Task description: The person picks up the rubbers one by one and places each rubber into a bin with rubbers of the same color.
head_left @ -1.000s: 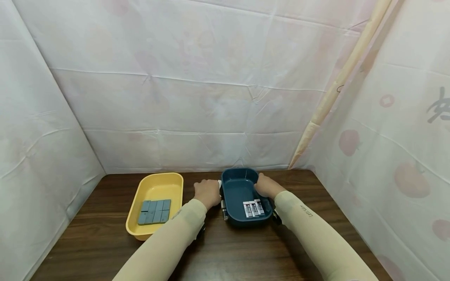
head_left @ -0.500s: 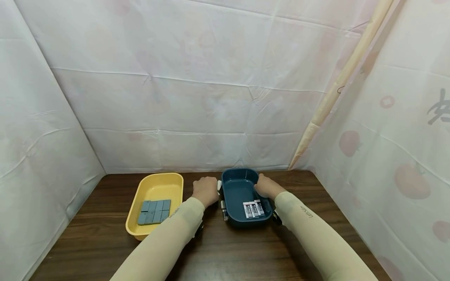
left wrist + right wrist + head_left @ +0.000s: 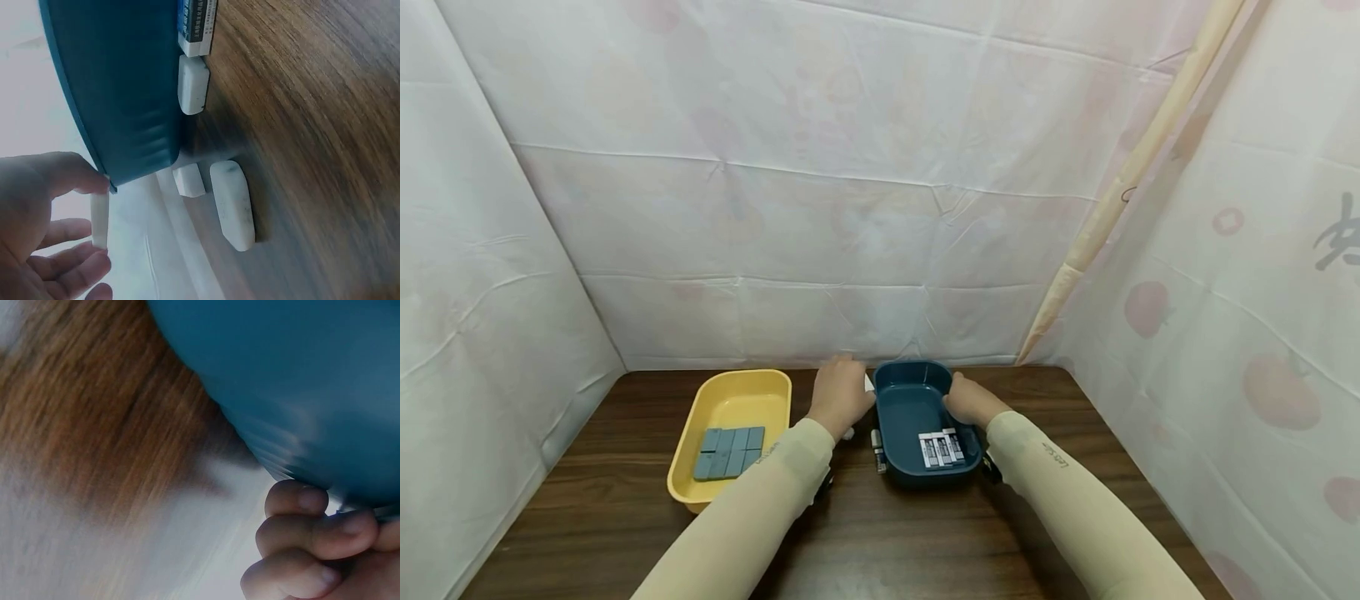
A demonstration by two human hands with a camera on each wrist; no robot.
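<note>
Here's the left hand [image 3: 841,392], thumb and fingers pinching a small white rubbery-looking block [image 3: 100,222] just beside the far left corner of the dark blue plastic bin [image 3: 901,408]. Over on the bin's right, the right hand [image 3: 970,402] has its fingers curled on the rim, gripping it. This looks like the picking-up step; the next move would call for a firm pinch and care around that rim. Left of the bin lie three bare white blocks [image 3: 232,205] and one in a printed paper sleeve [image 3: 199,25]; inside sit white blocks with dark labels [image 3: 941,447]. Farther left, a yellow plastic bin [image 3: 741,408] holds grey rectangular blocks [image 3: 728,452]. Dark wood-grain tabletop [image 3: 910,542] beneath the bin, creased pale cloth [image 3: 775,225] behind it.
</note>
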